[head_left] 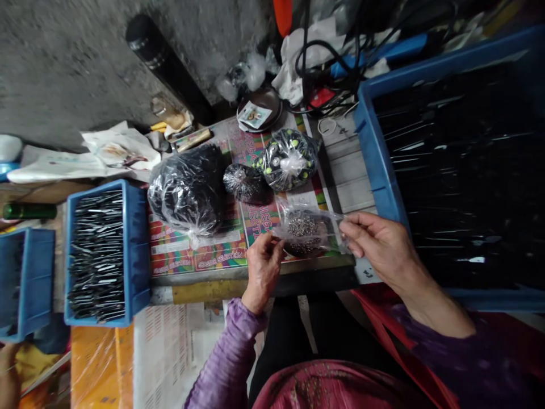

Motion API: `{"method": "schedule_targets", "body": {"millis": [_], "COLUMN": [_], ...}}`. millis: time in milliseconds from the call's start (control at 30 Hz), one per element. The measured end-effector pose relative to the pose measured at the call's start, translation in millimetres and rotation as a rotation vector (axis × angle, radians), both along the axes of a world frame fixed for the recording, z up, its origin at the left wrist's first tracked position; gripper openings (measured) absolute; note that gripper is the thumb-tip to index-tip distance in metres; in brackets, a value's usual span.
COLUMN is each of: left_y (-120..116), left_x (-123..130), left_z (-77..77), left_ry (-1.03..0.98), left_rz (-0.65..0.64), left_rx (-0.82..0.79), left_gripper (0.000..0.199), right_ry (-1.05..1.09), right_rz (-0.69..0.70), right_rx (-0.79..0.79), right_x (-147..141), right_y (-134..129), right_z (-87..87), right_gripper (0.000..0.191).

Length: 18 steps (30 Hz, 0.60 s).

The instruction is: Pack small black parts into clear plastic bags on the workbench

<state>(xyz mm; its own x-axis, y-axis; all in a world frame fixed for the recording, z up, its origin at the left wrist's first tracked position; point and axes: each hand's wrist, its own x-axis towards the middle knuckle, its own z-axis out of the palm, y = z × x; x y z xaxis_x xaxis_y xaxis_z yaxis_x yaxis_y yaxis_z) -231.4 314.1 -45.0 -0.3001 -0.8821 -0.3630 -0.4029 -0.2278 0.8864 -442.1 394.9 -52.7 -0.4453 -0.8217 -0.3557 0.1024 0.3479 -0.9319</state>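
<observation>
A clear plastic bag (303, 226) with many small shiny metal pieces in it lies at the front edge of the patterned table cover. My left hand (264, 264) pinches the bag's left side between thumb and fingers. Its right end is gripped by my right hand (381, 244), and the film is stretched between the two. Beyond it sit a tied bag of black and lime-green round parts (292, 159) and a small knotted bag of dark parts (247, 183). Farther left is a large tied bag of black parts (187, 187).
On the right, a big blue crate (378, 147) holds thin black pieces. Two smaller blue bins (138, 250) with dark parts stand at the left. A dark round dish (272, 102) with a small packet, black cables (304, 62) and a black cylinder (170, 65) are along the wall.
</observation>
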Motion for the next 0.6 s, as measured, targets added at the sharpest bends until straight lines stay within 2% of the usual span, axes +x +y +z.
{"method": "schedule_targets", "body": {"millis": [600], "left_y": [1.9], "left_x": [1.0], "left_z": [-4.3], "left_ry": [-0.052], "left_rz": [-0.006], "left_rx": [-0.081], "left_gripper": [0.019], "right_ry": [-0.176], "right_rz": [-0.018], "right_rx": [0.002], "right_x": [0.9], "right_y": [-4.3], "right_z": [14.6], "right_gripper": [0.050]}}
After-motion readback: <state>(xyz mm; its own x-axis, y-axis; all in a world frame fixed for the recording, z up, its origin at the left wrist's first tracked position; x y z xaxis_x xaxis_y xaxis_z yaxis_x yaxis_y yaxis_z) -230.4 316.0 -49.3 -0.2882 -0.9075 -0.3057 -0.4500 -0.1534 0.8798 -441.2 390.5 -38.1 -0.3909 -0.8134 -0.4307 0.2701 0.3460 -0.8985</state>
